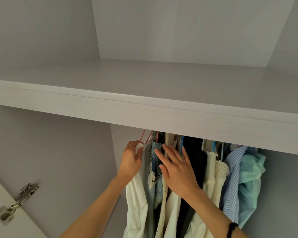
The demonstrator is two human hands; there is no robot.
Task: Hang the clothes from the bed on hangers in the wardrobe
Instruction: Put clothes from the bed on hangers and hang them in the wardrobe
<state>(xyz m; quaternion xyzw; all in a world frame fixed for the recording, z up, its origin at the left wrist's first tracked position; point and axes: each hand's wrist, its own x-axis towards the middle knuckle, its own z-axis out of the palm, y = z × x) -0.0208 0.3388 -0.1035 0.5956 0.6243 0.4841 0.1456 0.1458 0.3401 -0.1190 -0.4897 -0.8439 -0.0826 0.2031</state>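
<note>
Inside the wardrobe several garments hang in a row under the white shelf (144,110). My left hand (132,159) grips the shoulder of a white garment (136,200) on a pink hanger (142,135) at the left end of the row. My right hand (176,169) lies flat with straight fingers against the light blue jeans (156,186) and the dark garment beside them. Further right hang a cream lace top (213,177), a blue striped shirt (232,177) and a mint green garment (249,177). The rail is hidden behind the shelf edge.
The shelf's thick front edge runs across the view just above the hangers. The wardrobe's left side wall (50,143) leaves free space left of the clothes. An open door with a metal hinge (17,201) stands at the lower left.
</note>
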